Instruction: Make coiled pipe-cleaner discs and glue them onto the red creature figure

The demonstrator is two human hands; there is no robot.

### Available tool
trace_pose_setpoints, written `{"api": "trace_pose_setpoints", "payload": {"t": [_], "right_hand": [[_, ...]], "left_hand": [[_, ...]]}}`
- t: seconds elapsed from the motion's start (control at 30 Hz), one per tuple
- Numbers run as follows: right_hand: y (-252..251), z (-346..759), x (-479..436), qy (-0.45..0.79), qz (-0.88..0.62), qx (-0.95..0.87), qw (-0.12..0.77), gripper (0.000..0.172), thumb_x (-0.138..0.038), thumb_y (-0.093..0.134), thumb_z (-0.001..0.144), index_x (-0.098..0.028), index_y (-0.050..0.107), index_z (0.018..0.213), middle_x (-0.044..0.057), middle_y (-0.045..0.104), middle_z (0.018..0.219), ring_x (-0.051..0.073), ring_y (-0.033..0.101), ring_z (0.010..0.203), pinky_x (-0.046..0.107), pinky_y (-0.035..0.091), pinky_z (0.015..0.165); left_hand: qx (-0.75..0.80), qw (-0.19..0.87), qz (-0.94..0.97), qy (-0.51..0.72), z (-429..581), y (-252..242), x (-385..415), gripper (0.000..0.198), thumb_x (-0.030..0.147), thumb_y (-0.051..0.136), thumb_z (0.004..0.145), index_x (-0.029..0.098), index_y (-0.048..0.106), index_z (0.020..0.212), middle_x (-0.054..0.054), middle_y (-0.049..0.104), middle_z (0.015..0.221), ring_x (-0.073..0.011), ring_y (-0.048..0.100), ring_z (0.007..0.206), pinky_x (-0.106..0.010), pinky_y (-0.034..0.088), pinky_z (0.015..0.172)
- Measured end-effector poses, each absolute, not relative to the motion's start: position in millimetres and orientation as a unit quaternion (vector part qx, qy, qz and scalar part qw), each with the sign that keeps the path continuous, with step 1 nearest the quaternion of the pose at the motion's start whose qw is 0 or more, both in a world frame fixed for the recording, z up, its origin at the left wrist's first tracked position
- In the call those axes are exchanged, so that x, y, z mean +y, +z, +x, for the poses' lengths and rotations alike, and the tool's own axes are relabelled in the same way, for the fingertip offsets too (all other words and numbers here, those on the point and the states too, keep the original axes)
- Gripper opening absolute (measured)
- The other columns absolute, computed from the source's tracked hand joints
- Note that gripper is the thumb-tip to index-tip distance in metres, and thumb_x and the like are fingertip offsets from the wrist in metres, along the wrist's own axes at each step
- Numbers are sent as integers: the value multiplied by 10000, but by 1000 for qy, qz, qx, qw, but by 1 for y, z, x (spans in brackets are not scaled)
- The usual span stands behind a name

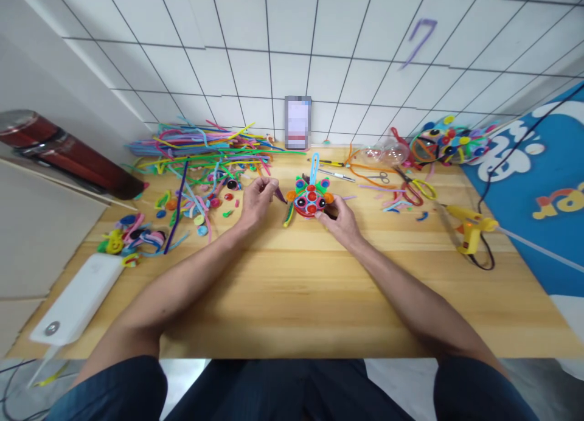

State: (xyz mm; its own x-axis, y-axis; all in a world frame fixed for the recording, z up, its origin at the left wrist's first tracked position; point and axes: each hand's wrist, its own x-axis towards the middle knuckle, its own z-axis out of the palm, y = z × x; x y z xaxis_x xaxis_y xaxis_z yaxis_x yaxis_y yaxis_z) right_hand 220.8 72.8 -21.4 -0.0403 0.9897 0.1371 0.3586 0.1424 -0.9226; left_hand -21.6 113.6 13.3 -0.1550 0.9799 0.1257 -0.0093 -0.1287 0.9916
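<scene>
My right hand (343, 222) grips the right side of a colourful craft figure (311, 203) built from pipe cleaners, with dark button eyes, red pompom-like dots and small green ears. A light-blue loop (314, 167) rises from its top. To its left, the fingers of my left hand (258, 197) are pinched on a short dark purple pipe cleaner (280, 195), whose tip points down towards the figure. A green and yellow strip (288, 215) hangs at the figure's left side. My right fingertips behind the figure are hidden.
Pipe cleaners (201, 142) lie heaped at the back left, with loose buttons and coils before them. A phone (298, 122) leans on the tiled wall. At right are yellow-handled scissors (422, 187), clear balls (383, 154) and a glue gun (472, 227). A white power box (84, 296) and red flask (68, 156) stand left.
</scene>
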Motion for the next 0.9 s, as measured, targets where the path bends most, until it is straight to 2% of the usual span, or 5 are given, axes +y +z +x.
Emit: {"api": "trace_pose_setpoints", "payload": {"t": [0.23,0.37,0.5,0.67,0.9], "right_hand": [[-15,219,72,345,-546,-631,430,419,-459,743,792,-240,622,1127,43,732,1057,240,680,939,407,562,882],[-12,219,72,330,-558,-635,420,450,-454,729,788,-229,627,1164,52,728,1054,246,676,929,424,559,878],[-15,219,71,303,-550,-647,432,500,-432,737,792,-222,614,1229,102,712,1203,288,673,1085,486,549,983],[-10,223,67,229,-515,-662,494,644,-455,724,836,-207,514,1392,171,587,1445,320,563,1346,548,465,1146],[55,225,35,46,-388,-751,532,478,-365,674,944,-258,570,1399,131,650,1376,321,601,1308,553,494,1115]], "left_hand": [[511,436,398,625,-70,67,149,421,338,793,918,190,490,666,85,463,496,-64,387,443,-222,285,456],[491,413,342,687,-110,136,170,393,247,579,1085,190,407,736,103,424,536,-44,354,481,-196,259,464],[450,419,338,713,-108,173,154,338,282,479,1129,183,481,806,101,477,559,-36,373,494,-169,292,460],[424,567,378,596,-37,133,87,218,268,792,930,136,684,794,11,744,749,-55,638,587,-166,495,540],[354,726,328,489,20,90,28,335,278,963,682,137,783,927,-91,829,935,-172,790,801,-250,616,759]]}}
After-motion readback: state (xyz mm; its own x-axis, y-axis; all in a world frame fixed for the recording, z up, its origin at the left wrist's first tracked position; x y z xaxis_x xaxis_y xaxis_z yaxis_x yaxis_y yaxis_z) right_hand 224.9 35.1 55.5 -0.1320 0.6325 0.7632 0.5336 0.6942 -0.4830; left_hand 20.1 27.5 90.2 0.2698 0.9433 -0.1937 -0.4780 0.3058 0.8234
